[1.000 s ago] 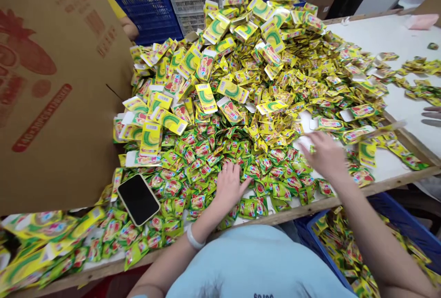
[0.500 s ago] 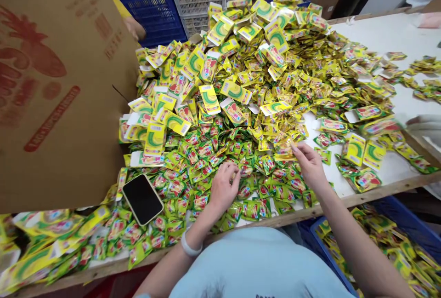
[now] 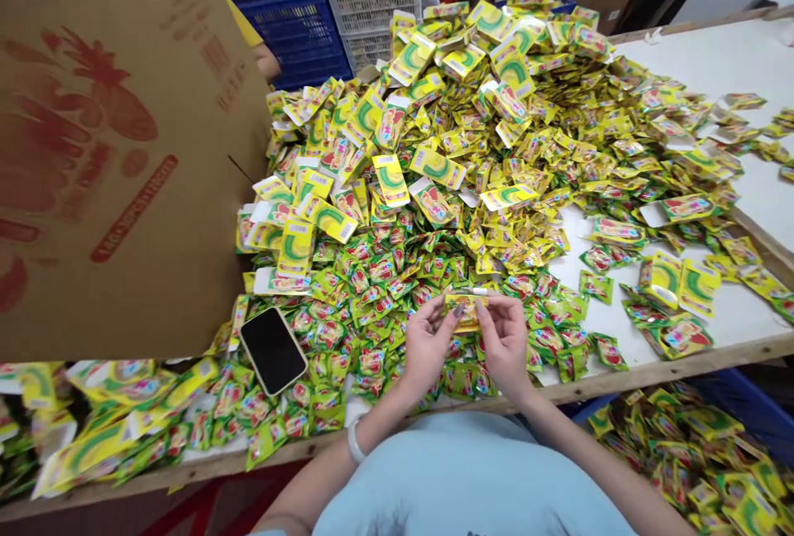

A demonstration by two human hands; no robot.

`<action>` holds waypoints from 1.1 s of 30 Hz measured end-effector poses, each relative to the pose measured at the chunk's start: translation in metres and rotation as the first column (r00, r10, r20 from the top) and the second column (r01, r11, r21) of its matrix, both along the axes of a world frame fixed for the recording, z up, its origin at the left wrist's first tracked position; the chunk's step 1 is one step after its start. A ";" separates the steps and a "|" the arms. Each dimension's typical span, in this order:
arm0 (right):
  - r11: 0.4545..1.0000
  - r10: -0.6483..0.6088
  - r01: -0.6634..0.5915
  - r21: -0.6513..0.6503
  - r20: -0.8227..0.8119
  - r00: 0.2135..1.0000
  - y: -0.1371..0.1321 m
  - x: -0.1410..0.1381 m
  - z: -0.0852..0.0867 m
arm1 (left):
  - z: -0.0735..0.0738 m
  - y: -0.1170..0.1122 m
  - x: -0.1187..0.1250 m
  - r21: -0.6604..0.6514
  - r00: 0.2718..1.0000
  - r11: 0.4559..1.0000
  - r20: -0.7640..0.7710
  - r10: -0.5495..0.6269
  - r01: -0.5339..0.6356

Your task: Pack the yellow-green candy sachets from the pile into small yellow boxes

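Close in front of my body, both hands grip a small yellow packet [image 3: 466,321]. My left hand [image 3: 427,346] pinches its left end, and my right hand [image 3: 509,344] has the right end, with both thumbs on top. Whether it is one packet or a few stacked cannot be made out. Beneath the hands spread small green packets with red fruit prints [image 3: 372,361]. Just beyond lie small yellow packets [image 3: 499,240]. Flat yellow-green boxes [image 3: 390,180], several with open white flaps, are heaped behind and to the left.
A large printed cardboard carton [image 3: 149,189] stands at the left, with another person's hand [image 3: 266,62] behind it. A phone [image 3: 274,351] lies on the packets. Below the wooden table edge [image 3: 595,387], a blue crate holds more packets [image 3: 700,453]. Stacked crates [image 3: 298,35] stand behind.
My right hand has moved left with the yellow packet to the middle. My left hand has come off the green packets and now grips it too. The view has shifted slightly.
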State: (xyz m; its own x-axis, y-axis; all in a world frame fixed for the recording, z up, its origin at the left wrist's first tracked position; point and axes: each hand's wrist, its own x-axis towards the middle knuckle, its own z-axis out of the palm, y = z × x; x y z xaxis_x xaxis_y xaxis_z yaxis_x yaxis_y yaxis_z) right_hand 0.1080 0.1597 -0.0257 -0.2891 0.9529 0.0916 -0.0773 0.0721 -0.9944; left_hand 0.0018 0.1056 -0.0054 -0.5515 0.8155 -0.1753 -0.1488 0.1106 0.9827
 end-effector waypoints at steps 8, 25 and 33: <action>0.862 0.474 -0.467 -0.196 -0.016 0.880 0.019 0.014 -0.003 | -0.010 -0.029 -0.013 0.018 0.918 0.992 -0.379 -0.113 0.129; 0.879 0.283 -0.392 0.270 0.366 0.886 0.035 0.043 -0.005 | 0.033 -0.050 -0.211 -0.349 0.357 0.829 -0.913 -0.196 -0.438; 0.386 0.272 -0.775 0.501 0.741 0.615 0.023 0.014 0.011 | 0.078 -0.057 -0.116 -0.467 0.656 0.720 -0.326 -0.680 0.514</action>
